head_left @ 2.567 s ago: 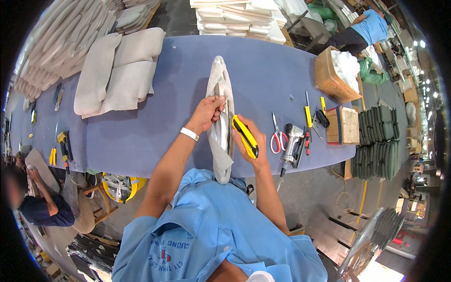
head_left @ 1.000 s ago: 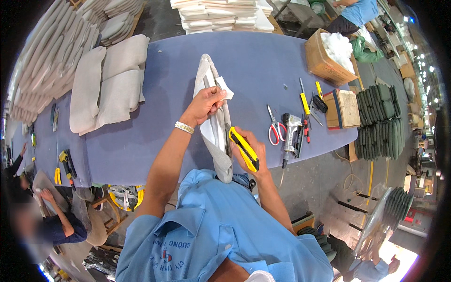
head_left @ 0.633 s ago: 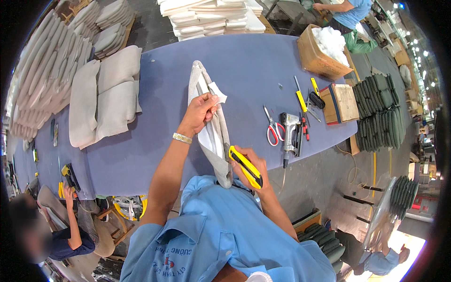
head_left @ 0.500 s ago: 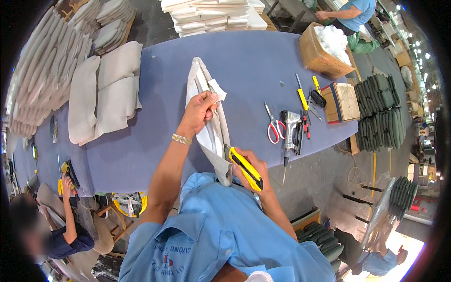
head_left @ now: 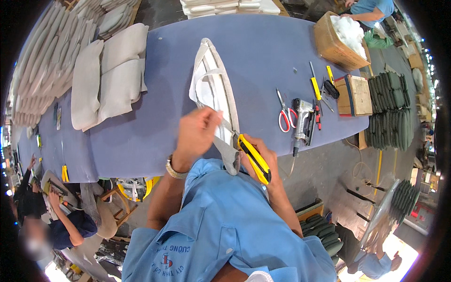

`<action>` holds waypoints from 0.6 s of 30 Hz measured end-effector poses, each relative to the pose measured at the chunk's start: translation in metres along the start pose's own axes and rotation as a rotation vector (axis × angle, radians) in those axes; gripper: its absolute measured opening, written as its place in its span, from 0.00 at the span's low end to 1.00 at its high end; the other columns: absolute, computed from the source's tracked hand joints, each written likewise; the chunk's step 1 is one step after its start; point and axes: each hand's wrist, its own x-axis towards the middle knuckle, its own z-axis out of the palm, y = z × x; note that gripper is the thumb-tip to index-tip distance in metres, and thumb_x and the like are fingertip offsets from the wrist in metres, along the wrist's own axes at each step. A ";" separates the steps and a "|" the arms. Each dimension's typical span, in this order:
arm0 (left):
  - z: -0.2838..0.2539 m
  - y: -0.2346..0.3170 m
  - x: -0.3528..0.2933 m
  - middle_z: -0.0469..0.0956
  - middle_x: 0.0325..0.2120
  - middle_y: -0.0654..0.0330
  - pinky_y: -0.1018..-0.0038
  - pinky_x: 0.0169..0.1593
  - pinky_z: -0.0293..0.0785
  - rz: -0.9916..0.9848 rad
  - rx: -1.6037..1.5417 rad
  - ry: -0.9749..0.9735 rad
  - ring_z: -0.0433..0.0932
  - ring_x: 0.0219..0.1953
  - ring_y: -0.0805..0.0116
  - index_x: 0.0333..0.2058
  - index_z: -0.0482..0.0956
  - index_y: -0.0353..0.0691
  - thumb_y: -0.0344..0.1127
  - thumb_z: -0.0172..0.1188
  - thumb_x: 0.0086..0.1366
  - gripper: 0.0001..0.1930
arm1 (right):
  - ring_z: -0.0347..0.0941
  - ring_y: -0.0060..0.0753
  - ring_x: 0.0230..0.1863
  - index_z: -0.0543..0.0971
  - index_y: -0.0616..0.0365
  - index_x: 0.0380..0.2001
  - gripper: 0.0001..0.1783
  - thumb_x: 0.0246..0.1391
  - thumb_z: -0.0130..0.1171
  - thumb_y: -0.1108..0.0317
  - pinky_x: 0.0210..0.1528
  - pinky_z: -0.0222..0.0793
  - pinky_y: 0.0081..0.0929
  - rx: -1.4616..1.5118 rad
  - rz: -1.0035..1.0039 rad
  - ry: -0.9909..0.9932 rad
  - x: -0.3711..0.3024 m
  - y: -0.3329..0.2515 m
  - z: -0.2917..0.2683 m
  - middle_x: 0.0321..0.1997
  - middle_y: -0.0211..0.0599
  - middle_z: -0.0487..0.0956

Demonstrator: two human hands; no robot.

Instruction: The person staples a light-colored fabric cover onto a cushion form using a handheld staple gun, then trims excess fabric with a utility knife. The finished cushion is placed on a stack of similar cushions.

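A long, pointed piece with grey fabric edges and a white inside stands over the table, its lower end against my shirt. My right hand is closed around a yellow and black utility knife, right by the lower end of this piece. The knife's tip is hidden against the fabric. Over the left edge of the piece is my left hand, fingers curled and smeared by motion; whether it grips anything cannot be made out. A narrow grey strip crosses the white inside above it.
On the blue table, red-handled scissors, a staple gun and yellow-handled tools lie at right. Grey fabric-covered pads lie left. A cardboard box of white stuffing stands far right. Co-workers are on both sides.
My left hand has come down the piece toward me and blurred. The white scrap it pinched no longer shows. My right hand still holds the knife at the lower end.
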 end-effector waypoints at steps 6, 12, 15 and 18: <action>0.035 -0.015 -0.006 0.74 0.12 0.48 0.58 0.27 0.71 -0.196 0.244 -0.136 0.78 0.20 0.46 0.18 0.77 0.34 0.62 0.59 0.69 0.33 | 0.86 0.32 0.41 0.76 0.61 0.58 0.25 0.58 0.67 0.70 0.44 0.79 0.25 0.023 -0.040 0.029 -0.001 0.005 0.003 0.44 0.44 0.87; 0.051 -0.020 -0.001 0.74 0.14 0.47 0.58 0.25 0.68 -0.017 0.399 -0.031 0.76 0.19 0.44 0.18 0.74 0.36 0.55 0.61 0.69 0.29 | 0.86 0.32 0.42 0.76 0.60 0.58 0.25 0.57 0.68 0.71 0.44 0.78 0.26 0.010 -0.043 0.017 -0.001 0.002 0.000 0.45 0.44 0.86; 0.049 -0.021 -0.001 0.73 0.16 0.47 0.59 0.24 0.68 0.152 0.346 -0.015 0.74 0.17 0.47 0.21 0.74 0.35 0.49 0.60 0.70 0.24 | 0.86 0.34 0.42 0.76 0.60 0.58 0.25 0.57 0.68 0.71 0.44 0.79 0.27 0.016 -0.063 0.035 0.000 0.004 -0.001 0.44 0.44 0.86; 0.045 -0.029 -0.004 0.71 0.14 0.51 0.64 0.22 0.66 0.234 0.156 -0.073 0.71 0.14 0.59 0.21 0.73 0.36 0.43 0.59 0.72 0.22 | 0.86 0.34 0.41 0.77 0.61 0.57 0.24 0.57 0.67 0.71 0.43 0.79 0.27 0.006 -0.030 0.000 0.001 0.004 -0.002 0.44 0.44 0.86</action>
